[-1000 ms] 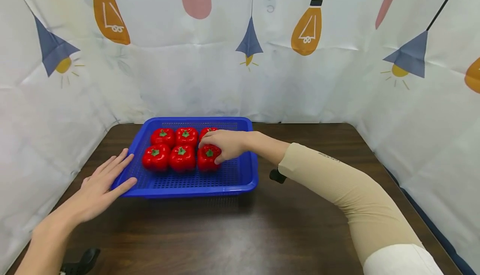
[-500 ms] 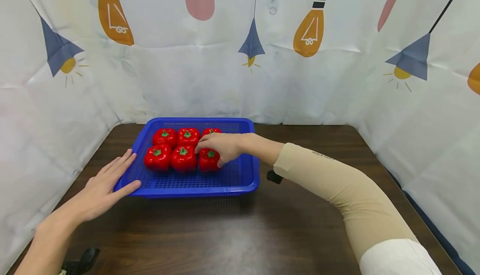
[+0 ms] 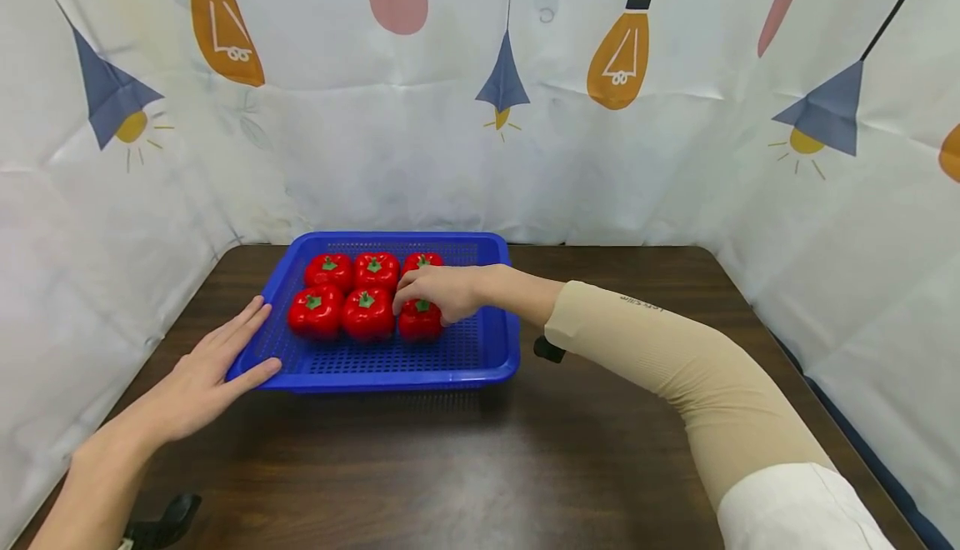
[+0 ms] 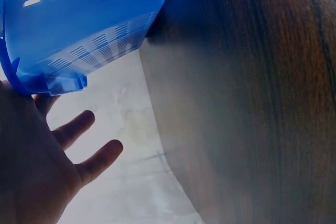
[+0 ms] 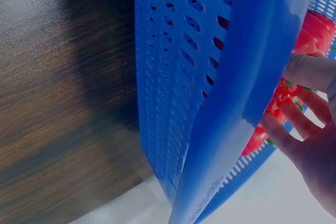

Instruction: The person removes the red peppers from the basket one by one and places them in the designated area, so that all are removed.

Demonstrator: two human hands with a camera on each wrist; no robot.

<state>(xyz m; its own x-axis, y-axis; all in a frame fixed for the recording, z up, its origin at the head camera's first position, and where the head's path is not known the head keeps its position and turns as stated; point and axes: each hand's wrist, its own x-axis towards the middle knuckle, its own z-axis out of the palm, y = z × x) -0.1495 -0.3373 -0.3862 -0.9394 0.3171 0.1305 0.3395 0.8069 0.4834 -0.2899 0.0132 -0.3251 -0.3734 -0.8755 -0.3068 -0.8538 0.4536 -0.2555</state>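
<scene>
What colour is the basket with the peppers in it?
Blue; the basket shows best in the head view.

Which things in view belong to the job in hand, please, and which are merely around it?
Job:
Six glossy red bell peppers
Blue perforated plastic basket
Right hand, around the front-right pepper
Left hand, at the basket's rim

Surroundings:
Brown wood-grain table
White cloth printed with lamps and bulbs

1. 1x blue basket (image 3: 397, 380)
2. 6x red peppers (image 3: 368, 317): 3 twd basket's far edge, 3 twd near edge
3. 2 hands ttl: 1x L hand (image 3: 201, 377) at basket's left edge, 1x R hand (image 3: 442, 288) at near row's right-end pepper (image 3: 420, 328)
4. 1x table (image 3: 480, 467)
5. On cloth (image 3: 375, 167): 3x lamp prints (image 3: 503, 77), 3x bulb prints (image 3: 617, 75), incl. cut-off
</scene>
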